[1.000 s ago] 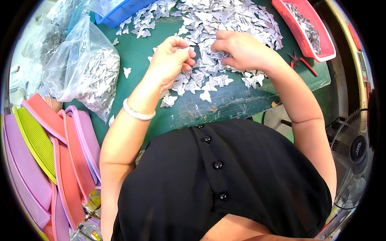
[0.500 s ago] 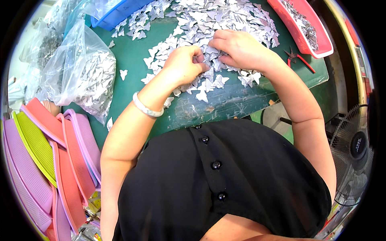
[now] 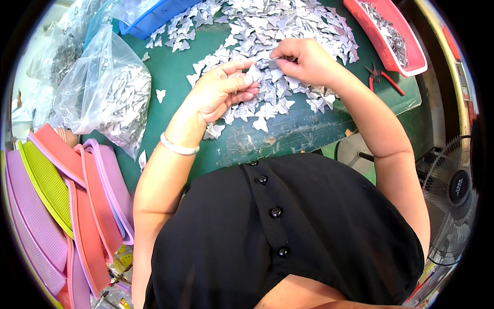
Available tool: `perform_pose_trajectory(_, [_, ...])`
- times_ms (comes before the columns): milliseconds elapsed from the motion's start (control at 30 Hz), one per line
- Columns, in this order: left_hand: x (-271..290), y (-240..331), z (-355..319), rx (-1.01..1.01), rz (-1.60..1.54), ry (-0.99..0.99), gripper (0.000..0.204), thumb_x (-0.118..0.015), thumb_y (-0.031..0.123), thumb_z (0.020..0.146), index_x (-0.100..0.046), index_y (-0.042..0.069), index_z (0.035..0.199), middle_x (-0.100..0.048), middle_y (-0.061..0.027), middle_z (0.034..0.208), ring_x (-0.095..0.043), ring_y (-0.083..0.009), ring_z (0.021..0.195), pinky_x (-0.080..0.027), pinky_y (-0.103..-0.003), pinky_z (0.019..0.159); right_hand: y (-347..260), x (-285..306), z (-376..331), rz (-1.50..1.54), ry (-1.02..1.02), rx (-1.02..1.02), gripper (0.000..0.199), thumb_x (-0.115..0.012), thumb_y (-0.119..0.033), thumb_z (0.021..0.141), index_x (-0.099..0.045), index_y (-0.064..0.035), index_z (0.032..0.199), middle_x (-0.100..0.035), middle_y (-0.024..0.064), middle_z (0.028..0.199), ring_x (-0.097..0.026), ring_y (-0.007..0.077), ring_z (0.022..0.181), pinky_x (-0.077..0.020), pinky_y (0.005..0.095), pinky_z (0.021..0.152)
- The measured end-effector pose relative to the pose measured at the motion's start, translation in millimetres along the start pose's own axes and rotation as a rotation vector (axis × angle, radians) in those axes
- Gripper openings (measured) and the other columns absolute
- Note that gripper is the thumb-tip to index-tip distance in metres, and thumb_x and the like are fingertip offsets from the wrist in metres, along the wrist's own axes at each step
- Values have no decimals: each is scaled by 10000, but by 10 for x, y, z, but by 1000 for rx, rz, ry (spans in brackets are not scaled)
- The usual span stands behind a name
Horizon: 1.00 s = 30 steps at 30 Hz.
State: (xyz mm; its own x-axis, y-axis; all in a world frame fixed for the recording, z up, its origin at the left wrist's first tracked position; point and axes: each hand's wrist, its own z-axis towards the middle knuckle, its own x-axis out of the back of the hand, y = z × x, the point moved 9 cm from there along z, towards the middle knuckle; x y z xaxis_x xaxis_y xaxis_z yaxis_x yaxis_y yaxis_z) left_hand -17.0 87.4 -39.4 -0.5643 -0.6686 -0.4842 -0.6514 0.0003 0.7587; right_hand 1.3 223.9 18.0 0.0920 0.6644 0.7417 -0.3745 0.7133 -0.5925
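1. Compared with half a second earlier, the left hand [image 3: 224, 90] has been raised slightly off the pile, and its fingers have been spread wider.
2. The right hand [image 3: 303, 61] has stayed at the far middle of the desk [image 3: 288, 135], over the heap.
3. The left hand is seen half open, palm turned right, fingertips resting against the silvery butterfly-shaped pieces [image 3: 288, 31]; whether one is gripped cannot be told.
4. The right hand is closed in a pinch on a single silvery piece [image 3: 268, 63] held between thumb and forefinger, just beside the left fingertips.
5. The pieces are spread across the far middle of the green desk.
6. A clear bag [image 3: 103, 92] of similar pieces lies to the left, a red tray [image 3: 391, 36] far right, and red-handled pliers [image 3: 383, 77] beside it.
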Motion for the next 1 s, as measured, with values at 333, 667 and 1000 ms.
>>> perform_pose_trajectory(333, [-32,17,103,-66,-243,-102,205,-514,79,827,-491,23,1023,-575,-130,981,-570,-235,897,-485,-356,803,304,-157,-109,932,-43,-620,187,-606,-110,808,-599,6,954,-571,-4,683,-506,51,553,-384,179,479])
perform_pose_trajectory(667, [-42,77,122,-108,-45,95,120,-573,151,845,-562,65,927,-605,-54,863,-587,-139,722,-501,-254,644,134,-239,-56,1130,-29,-583,207,-585,-81,805,-599,23,984,-574,13,694,-506,59,543,-375,173,453])
perform_pose_trajectory(1000, [-57,133,53,-167,-202,98,114,-548,33,800,-522,32,912,-578,-84,833,-607,-197,757,-528,-307,679,141,-172,-25,1138,36,-546,227,-557,-83,838,-575,3,1047,-570,4,739,-511,52,594,-388,174,501])
